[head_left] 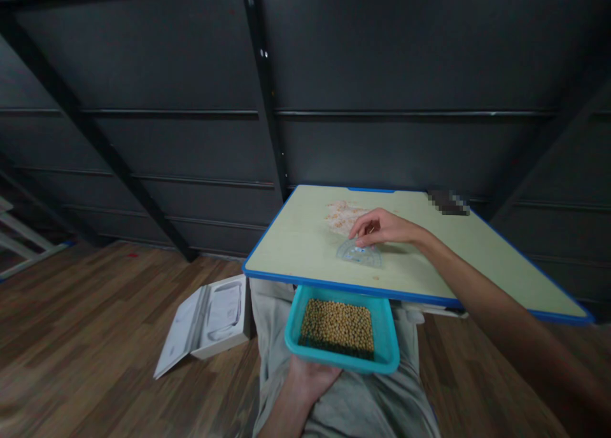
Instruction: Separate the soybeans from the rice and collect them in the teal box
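Observation:
My right hand [382, 228] is over the small table, its thumb and fingers pinched on a clear plastic protractor [360, 254]. The protractor is close to the tabletop; whether it touches is hard to tell. Just behind it lies a thin, spread heap of whitish and orange bits [341, 216], too small to name. My left hand [312, 377] supports a turquoise plastic basket [387, 333] from below, over my lap, with its fingers hidden beneath. Round tan beans [338, 323], much like soybeans, fill the bottom of the basket, which sits right by the table's front edge.
The pale tabletop [286, 247] has a raised blue edge. A dark, pixelated object [449, 202] lies at its back right. On the wooden floor to the left stands an open white box [222, 317]. Dark panels [405, 62] rise close behind the table.

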A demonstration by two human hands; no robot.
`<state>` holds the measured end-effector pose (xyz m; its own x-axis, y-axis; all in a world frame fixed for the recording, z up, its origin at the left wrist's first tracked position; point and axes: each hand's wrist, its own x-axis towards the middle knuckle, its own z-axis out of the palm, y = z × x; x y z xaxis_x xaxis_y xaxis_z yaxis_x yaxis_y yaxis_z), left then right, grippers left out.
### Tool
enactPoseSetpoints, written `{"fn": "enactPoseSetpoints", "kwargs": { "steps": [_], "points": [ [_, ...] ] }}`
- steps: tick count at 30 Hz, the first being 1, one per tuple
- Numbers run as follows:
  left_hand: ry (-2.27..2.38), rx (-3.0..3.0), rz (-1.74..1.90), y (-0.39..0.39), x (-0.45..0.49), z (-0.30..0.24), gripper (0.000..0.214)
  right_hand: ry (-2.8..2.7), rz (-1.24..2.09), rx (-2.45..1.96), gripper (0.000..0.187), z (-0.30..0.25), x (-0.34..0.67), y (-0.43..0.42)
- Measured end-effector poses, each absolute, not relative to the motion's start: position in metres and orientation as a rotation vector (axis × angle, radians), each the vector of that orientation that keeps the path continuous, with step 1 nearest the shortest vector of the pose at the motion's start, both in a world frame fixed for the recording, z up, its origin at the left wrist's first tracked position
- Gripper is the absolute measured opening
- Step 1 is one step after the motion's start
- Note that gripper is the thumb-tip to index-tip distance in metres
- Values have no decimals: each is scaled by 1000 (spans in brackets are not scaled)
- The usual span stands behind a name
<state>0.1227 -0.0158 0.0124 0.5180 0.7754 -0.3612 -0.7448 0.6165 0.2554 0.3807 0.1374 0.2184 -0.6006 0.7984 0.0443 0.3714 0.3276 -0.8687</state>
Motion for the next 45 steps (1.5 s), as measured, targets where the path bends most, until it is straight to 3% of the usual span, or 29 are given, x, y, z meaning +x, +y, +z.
{"fn": "enactPoseSetpoints", "kwargs": {
  "steps": [4, 10, 15, 22, 31, 39, 45],
  "points": [
    [484, 74, 928, -16, 123, 15, 25, -2148, 1341, -1128, 33, 215, 394, 139],
    [482, 96, 920, -16, 123, 15, 25, -2163, 1663, -1103, 52, 206, 379, 127],
    [500, 98, 918, -15, 123, 21, 28, -2202, 1611, -1086, 44, 205, 368, 126],
    [472, 64, 910, -14, 123, 25, 29, -2251, 1100, -1056, 26, 199, 362, 133],
    [430, 76, 910, -14, 122, 16, 34, -2230, 329, -1064, 22, 191, 372, 151],
    [507, 99, 924, -14, 121, 13, 63, -2216, 83, -1145, 24, 190, 381, 156],
    [524, 112, 911, -14, 120, 12, 54, -2214, -12, -1139, 27, 193, 382, 156]
  ]
}}
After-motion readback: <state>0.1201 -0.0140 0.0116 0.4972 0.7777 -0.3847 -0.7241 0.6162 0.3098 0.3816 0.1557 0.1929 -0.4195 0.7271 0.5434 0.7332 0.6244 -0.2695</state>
